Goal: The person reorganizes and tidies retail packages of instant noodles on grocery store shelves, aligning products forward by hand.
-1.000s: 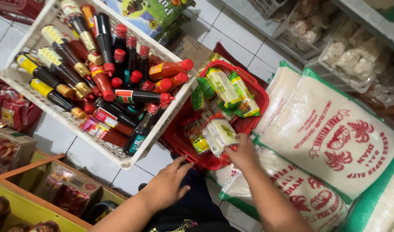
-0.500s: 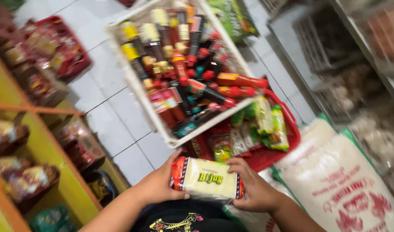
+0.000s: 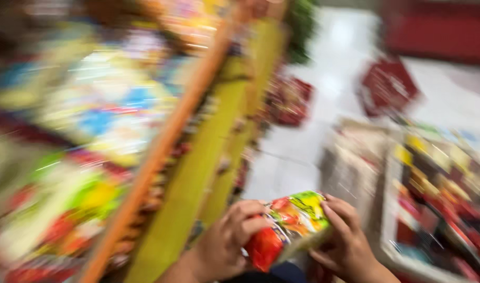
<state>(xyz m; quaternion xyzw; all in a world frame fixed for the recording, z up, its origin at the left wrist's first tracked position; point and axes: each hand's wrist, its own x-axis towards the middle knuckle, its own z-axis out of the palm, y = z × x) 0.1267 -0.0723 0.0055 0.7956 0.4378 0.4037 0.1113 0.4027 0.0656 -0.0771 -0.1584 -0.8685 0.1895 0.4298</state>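
Low in front of the person, a soft packet (image 3: pixel 290 228) sits gripped from both sides: red at its near end, with yellow, green and orange print toward the far end. The left hand (image 3: pixel 227 243) curls its fingers closed over the red end; the right hand (image 3: pixel 345 241) clasps the far edge. It hangs above the white tiled floor (image 3: pixel 303 152), beside a yellow-and-orange shelf (image 3: pixel 198 157). Everything is smeared by motion: shelf goods are mere streaks, and the white crate (image 3: pixel 439 209) of bottles is barely readable.
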